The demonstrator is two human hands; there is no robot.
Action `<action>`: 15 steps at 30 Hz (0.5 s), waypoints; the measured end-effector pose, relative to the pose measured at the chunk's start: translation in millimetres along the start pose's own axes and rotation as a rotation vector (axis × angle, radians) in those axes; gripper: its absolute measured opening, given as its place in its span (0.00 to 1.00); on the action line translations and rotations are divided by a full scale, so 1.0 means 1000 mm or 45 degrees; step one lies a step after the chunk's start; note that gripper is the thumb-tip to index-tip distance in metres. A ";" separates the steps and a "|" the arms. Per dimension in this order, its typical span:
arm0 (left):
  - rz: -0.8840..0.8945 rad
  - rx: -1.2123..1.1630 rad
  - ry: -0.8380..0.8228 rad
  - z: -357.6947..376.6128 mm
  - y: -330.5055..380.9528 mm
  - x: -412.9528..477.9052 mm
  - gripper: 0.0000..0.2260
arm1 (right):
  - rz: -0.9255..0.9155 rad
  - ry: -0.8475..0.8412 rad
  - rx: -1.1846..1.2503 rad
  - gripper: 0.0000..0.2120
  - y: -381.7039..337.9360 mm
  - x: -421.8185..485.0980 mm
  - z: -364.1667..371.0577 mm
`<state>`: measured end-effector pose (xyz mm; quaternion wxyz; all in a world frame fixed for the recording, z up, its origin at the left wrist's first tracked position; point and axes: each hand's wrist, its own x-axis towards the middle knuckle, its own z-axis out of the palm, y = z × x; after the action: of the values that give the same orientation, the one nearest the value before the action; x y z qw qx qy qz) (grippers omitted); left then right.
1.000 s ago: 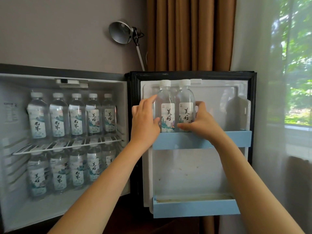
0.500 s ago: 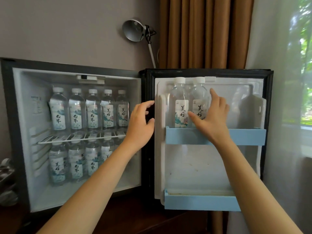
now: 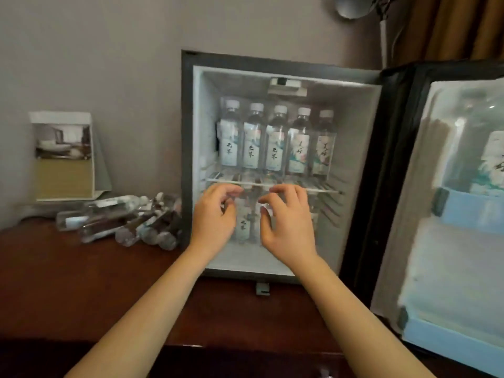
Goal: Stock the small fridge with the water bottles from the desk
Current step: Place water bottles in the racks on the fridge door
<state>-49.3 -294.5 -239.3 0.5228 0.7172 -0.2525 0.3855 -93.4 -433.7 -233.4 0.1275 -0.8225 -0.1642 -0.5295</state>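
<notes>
The small fridge (image 3: 188, 159) stands open on the dark wooden desk (image 3: 81, 282). Several labelled water bottles (image 3: 275, 140) stand in a row on its wire shelf (image 3: 321, 190), and more (image 3: 244, 225) stand below. A pile of loose water bottles (image 3: 122, 222) lies on the desk left of the fridge. My left hand (image 3: 214, 218) and my right hand (image 3: 287, 221) hover side by side in front of the lower compartment, fingers loosely curled, holding nothing. A bottle (image 3: 493, 162) stands in the upper rack of the open door (image 3: 447, 241) at the right edge.
A standing card (image 3: 64, 156) with a room photo leans at the wall behind the pile. A desk lamp (image 3: 351, 6) and brown curtain (image 3: 458, 25) are above the fridge. The door's pale blue racks (image 3: 441, 339) jut out at the right.
My view has swung left from the door to the fridge interior and desk. Both hands have left the two bottles in the door rack and now hover empty before the lower shelf.
</notes>
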 end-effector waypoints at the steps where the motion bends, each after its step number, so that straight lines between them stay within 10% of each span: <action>1: -0.009 0.054 0.040 -0.016 -0.015 -0.005 0.16 | -0.004 -0.055 0.072 0.06 -0.014 -0.002 0.019; 15: -0.683 0.403 0.080 -0.128 -0.214 -0.035 0.16 | 0.499 -1.089 0.421 0.23 -0.130 -0.012 0.254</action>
<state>57.8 -105.2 -366.7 0.4953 0.8184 0.0249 0.2902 60.5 -219.3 -343.0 0.2743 -0.9502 -0.1259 -0.0779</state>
